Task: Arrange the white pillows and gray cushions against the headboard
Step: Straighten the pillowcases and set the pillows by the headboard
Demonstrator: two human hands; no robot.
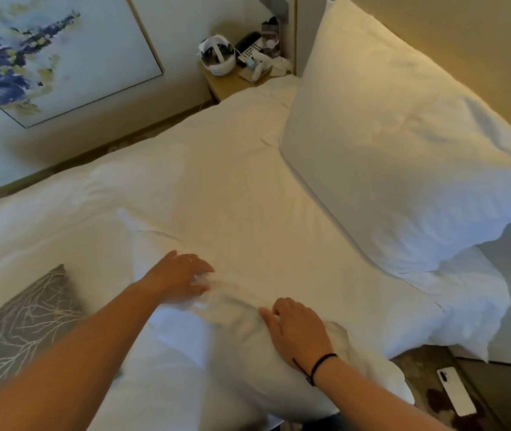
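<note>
- Head view, fingers first: the left hand lies with fingers spread and slightly bent, their tips blurred where they press into the white fabric of the pillow in front of the person; whether they pinch the cloth cannot be told.
- The right hand rests palm-down on the same pillow, fingers loosely curved over its bulging near edge, the thumb pointing toward the left hand; a dark cord bracelet circles the wrist.
- That near pillow lies flat on the bed, between both forearms, its far corner crumpled beneath the left fingertips.
- A gray cushion with a pale branching pattern lies on the bed just outside the left forearm.
- A second white pillow stands propped against the headboard at upper right, with another white pillow slumped below it near the bed's edge.
- The bed is covered in white linen.
- A bedside table holds small clutter, beside a framed painting.
- A white phone lies on the floor at lower right.
</note>
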